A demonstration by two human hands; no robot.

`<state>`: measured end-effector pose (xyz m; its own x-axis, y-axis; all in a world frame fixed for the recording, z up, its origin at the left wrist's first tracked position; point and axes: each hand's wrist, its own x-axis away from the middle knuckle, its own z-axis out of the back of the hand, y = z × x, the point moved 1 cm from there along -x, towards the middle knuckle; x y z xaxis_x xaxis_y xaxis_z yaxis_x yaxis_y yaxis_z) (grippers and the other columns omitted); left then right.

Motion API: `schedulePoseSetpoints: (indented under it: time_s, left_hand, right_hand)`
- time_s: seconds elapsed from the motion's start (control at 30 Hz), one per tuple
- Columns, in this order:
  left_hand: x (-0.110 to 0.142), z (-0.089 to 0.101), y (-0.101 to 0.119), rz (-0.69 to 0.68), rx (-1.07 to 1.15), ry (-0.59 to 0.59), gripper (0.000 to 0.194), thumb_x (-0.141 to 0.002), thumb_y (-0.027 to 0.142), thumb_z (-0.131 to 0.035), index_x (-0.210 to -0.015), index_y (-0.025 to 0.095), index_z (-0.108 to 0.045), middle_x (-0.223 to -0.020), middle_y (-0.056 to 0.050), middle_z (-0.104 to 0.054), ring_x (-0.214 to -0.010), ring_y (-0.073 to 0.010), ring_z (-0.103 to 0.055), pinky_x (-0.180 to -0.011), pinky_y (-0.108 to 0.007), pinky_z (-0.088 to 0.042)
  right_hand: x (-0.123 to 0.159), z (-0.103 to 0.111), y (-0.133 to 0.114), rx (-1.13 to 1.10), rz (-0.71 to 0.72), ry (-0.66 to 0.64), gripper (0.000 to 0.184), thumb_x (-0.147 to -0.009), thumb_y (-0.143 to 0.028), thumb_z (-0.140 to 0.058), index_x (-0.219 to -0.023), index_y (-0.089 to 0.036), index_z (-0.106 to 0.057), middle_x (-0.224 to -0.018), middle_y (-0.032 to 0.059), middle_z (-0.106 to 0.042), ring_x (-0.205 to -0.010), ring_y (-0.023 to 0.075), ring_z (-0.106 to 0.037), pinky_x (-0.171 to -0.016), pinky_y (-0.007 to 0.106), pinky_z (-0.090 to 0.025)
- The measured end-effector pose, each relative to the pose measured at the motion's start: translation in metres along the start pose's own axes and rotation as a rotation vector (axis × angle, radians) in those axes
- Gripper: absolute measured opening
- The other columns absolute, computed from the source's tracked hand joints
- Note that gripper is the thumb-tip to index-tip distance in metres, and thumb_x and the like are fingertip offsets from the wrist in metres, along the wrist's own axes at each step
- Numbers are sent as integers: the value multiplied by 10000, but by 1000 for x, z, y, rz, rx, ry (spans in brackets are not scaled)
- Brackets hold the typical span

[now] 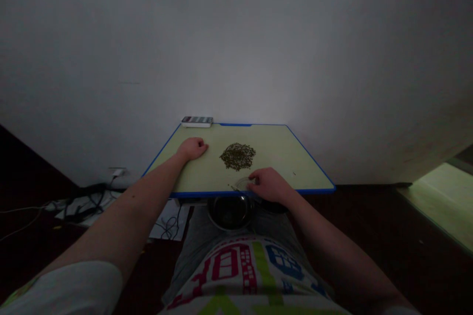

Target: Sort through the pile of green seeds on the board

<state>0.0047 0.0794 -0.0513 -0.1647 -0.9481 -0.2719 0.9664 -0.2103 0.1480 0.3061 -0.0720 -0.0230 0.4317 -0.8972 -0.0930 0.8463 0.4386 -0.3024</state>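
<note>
A loose pile of small dark grains or seeds (237,156) lies on the pale, blue-edged table (207,177). Left of the pile, my left hand (192,148) rests on the tabletop with its fingers curled in; nothing shows in it. At the near edge, my right hand (269,184) pinches a clear, curved, flat piece (242,183), which lies close to the surface. A few grains are scattered by its left end. Just below that edge, a round metal bowl (231,212) sits at my lap, its inside dark.
A flat white device with a dark striped top (197,121) stands at the table's back left corner, against the wall (236,49). Cables (170,226) and white sheets lie on the dark floor at left. A pale panel (443,202) is at far right.
</note>
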Motion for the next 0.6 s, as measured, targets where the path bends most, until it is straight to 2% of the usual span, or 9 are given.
schedulePoseSetpoints:
  time_s: [0.13,0.27,0.43,0.6]
  left_hand:
    - [0,0,1,9,10,-7,398,-761,514,-397,-706,188,-620,-712,-71,-652,-665,-186,-561,-579,-283,-364]
    - [-1,-1,-1,12,17,-6,390,-754,511,-405,-692,192,-621,-703,-72,-649,-662,-190,-563,-582,-289,-370]
    - [-2,-2,-1,25,21,0,378,-749,507,-417,-707,195,-626,-699,-66,-646,-671,-187,-568,-587,-284,-382]
    - [-2,-1,-1,14,9,-10,375,-746,506,-419,-712,196,-627,-730,-69,-655,-691,-190,-572,-603,-282,-390]
  right_hand:
    - [-4,4,5,-97,26,23,220,-751,-323,-602,-889,-183,-700,-732,35,-679,-639,134,-584,-594,229,-375]
    - [-20,-1,4,-186,84,83,171,-785,-278,-564,-847,-180,-689,-731,18,-661,-650,119,-560,-598,221,-366]
    - [-42,-16,-5,-221,107,62,241,-790,-235,-555,-989,-166,-673,-802,31,-666,-700,122,-558,-653,227,-381]
    - [-46,-22,-9,-216,113,41,308,-774,-247,-578,-1061,-166,-655,-843,42,-660,-742,131,-559,-675,230,-390]
